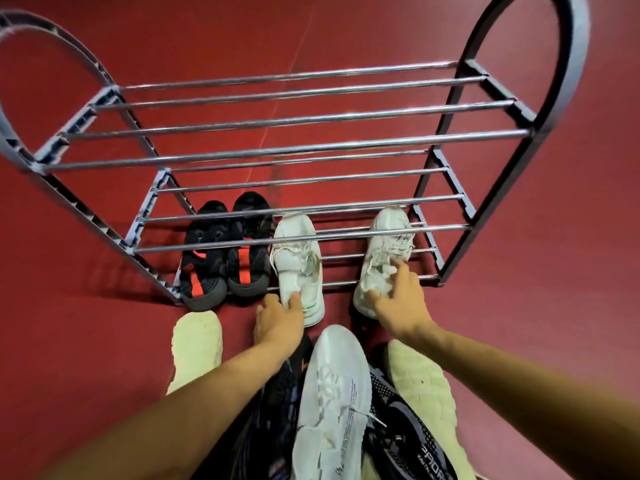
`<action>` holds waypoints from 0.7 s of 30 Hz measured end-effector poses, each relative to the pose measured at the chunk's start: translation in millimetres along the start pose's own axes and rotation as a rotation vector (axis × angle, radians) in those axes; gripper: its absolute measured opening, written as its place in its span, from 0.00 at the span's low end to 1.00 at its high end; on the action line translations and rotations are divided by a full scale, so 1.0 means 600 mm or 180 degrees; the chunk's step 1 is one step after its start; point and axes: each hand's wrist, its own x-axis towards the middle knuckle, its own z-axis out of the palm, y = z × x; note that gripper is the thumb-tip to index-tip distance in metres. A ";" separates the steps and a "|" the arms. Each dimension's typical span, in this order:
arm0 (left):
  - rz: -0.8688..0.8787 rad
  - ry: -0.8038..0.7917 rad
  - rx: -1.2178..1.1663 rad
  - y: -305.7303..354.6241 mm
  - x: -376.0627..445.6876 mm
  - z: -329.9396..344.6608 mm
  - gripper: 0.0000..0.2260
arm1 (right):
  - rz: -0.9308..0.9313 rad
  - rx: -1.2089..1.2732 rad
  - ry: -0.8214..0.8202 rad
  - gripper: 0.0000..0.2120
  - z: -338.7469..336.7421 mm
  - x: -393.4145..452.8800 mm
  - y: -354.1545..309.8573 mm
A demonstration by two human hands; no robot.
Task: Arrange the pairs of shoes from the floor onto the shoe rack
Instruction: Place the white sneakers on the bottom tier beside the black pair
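Note:
A grey shoe rack (287, 152) with chrome bars stands against a red wall. On its lowest tier a pair of black and red shoes (225, 258) sits at the left. Right of that pair lies a white sneaker (298, 247), with my left hand (278, 318) gripping its heel. A second white sneaker (384, 251) lies further right on the same tier, and my right hand (398, 299) holds its heel and opening. Both heels stick out over the front bar.
On the red floor near me lie a long white sneaker (332, 400), dark patterned shoes (408, 434) and cream soles (197, 344) at both sides. The upper two tiers of the rack hold nothing.

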 end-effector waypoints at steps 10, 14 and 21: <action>0.2196 0.0062 0.1710 -0.004 -0.022 0.005 0.37 | -0.0300 -0.1286 0.0162 0.15 0.033 0.011 -0.009; 0.1968 0.0021 0.1041 0.020 -0.018 0.010 0.19 | -0.0713 -0.1069 0.0285 0.06 0.020 0.011 -0.004; 0.2637 0.0657 0.0362 0.058 0.023 -0.020 0.10 | -0.1512 -0.1182 0.0055 0.10 0.050 0.036 -0.025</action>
